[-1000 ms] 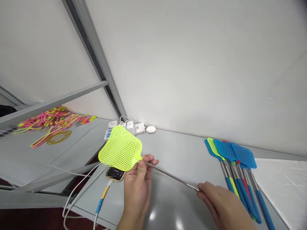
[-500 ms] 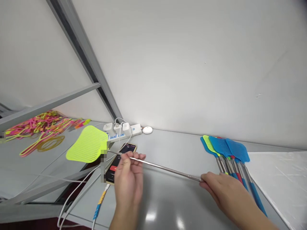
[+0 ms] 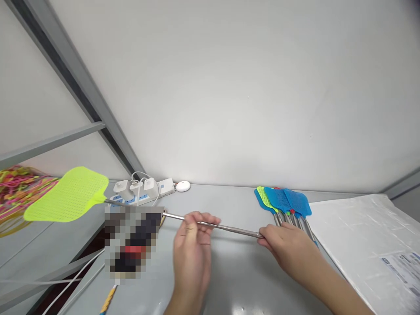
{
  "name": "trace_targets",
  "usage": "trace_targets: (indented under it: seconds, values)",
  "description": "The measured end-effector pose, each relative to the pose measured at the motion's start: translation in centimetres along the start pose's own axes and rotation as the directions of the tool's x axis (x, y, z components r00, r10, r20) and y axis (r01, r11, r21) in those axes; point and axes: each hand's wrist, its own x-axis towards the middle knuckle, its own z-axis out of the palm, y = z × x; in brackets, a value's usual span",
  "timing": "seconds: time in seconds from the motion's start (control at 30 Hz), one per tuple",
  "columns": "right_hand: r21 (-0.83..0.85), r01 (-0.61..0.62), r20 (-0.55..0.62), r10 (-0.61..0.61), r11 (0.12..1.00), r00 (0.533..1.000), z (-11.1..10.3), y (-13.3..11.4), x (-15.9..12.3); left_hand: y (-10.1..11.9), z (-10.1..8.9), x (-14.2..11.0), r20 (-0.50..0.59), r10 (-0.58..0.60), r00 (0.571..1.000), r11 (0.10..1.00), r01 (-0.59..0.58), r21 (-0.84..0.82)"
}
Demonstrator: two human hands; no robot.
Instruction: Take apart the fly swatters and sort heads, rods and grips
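I hold a fly swatter with a yellow-green mesh head (image 3: 67, 194) on a long, extended metal telescopic rod (image 3: 226, 227). My left hand (image 3: 193, 249) pinches the rod near its middle, fingers closed around it. My right hand (image 3: 284, 247) grips the rod's handle end, and the handle itself is hidden inside that hand. The swatter lies nearly level above the grey table (image 3: 229, 280), its head reaching out past the table's left edge.
A bundle of blue, green and red swatters (image 3: 284, 202) lies by the wall at right. A white power strip with chargers (image 3: 142, 188) and a white round puck (image 3: 183, 186) sit at the back. A blurred phone (image 3: 133, 243), cables, and pink-yellow parts (image 3: 16, 188) lie left.
The rod has grown longer: the swatter head has moved far to the left, away from my left hand. That hand now holds mid-rod instead of the head's neck. The view swung right.
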Motion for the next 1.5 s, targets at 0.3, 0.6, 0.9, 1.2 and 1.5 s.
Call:
trace_targets:
  seconds: [0.3, 0.6, 0.9, 1.2, 1.5]
  values:
    - [-0.189, -0.020, -0.067, 0.007, 0.982, 0.998, -2.8, 7.3, -8.3, 6.5, 0.0, 5.3, -0.053, 0.134, 0.990, 0.977, -0.141, -0.160]
    - [-0.213, -0.182, -0.156, 0.150, 0.960, 0.976, -1.6, 10.2, -7.8, -1.2, 4.3, 4.2, 0.045, 0.114, 0.992, 0.988, -0.109, -0.109]
    - [-0.188, -0.135, -0.075, 0.123, 0.973, 0.990, -1.1, 10.0, -5.5, -3.3, 6.0, 1.7, 0.204, 0.000, 0.979, 0.998, -0.015, 0.068]
    - [-0.230, -0.230, -0.118, 0.208, 0.946, 0.971, -0.7, 13.1, -9.6, -1.9, 4.5, 5.6, 0.180, -0.011, 0.984, 0.999, 0.018, -0.040]
    - [-0.225, -0.218, -0.163, 0.184, 0.950, 0.969, 0.7, 12.5, -11.9, -0.7, 0.9, 7.9, -0.113, 0.050, 0.992, 0.987, -0.066, -0.146]
